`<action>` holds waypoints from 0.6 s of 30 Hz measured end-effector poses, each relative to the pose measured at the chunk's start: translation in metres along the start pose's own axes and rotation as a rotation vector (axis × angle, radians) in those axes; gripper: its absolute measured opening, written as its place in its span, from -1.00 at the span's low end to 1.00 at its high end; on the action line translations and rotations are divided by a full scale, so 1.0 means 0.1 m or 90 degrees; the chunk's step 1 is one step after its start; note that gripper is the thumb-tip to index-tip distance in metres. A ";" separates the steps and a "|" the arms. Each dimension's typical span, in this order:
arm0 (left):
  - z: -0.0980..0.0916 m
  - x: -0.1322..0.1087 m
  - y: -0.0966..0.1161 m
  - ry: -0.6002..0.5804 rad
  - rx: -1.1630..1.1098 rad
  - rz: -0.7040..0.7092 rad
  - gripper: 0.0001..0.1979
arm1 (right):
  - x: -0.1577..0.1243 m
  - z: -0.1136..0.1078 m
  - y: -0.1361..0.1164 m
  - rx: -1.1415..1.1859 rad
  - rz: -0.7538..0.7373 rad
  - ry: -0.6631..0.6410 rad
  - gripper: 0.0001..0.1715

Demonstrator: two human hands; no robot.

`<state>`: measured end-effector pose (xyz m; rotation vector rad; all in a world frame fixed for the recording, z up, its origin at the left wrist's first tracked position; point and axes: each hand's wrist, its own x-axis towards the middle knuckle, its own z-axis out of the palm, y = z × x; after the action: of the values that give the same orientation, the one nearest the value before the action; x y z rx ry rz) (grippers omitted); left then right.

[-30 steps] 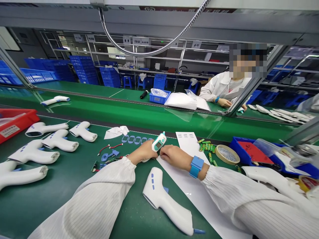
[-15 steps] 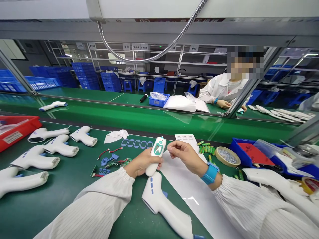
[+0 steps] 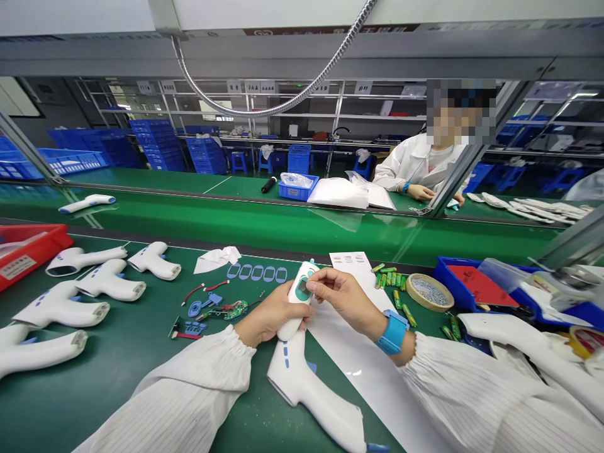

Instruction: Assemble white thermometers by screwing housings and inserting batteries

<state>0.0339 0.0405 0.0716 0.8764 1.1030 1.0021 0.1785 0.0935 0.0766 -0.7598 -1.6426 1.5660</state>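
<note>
A white handheld thermometer (image 3: 306, 269) with a teal face and a small dark screen stands tilted in my left hand (image 3: 268, 314), whose fingers wrap round its body. My right hand (image 3: 346, 296) is closed in a pinch at the screen's right edge; anything between its fingertips is too small or hidden to tell. Just below the thermometer lies a white gun-shaped housing (image 3: 325, 402) with blue buttons and a blue trigger. A long white sheet (image 3: 349, 365) runs under my right hand.
On the left are several white gun housings (image 3: 113, 280) and a red bin (image 3: 35, 251). Circuit boards (image 3: 233, 309), blue frames (image 3: 257, 272), green batteries (image 3: 389, 278), a round dish (image 3: 429, 292) and a blue bin (image 3: 443, 277) lie around. A co-worker (image 3: 415, 167) sits across the line.
My right hand has moved left, its pinched fingertips now at the thermometer's face. The face, green with a white pattern before, now shows a dark screen. My left hand keeps its hold.
</note>
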 end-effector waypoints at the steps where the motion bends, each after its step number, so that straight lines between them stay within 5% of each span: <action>1: 0.00 0.00 0.00 0.000 0.000 0.001 -0.58 | 0.00 0.00 0.00 -0.006 -0.004 0.002 -0.75; 18: 0.00 -0.01 -0.01 -0.003 0.001 0.003 -0.52 | -0.02 0.02 0.02 -0.085 -0.055 0.048 -0.77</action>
<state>0.0343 0.0394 0.0709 0.8829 1.0977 1.0026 0.1775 0.0907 0.0742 -0.7969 -1.7138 1.3629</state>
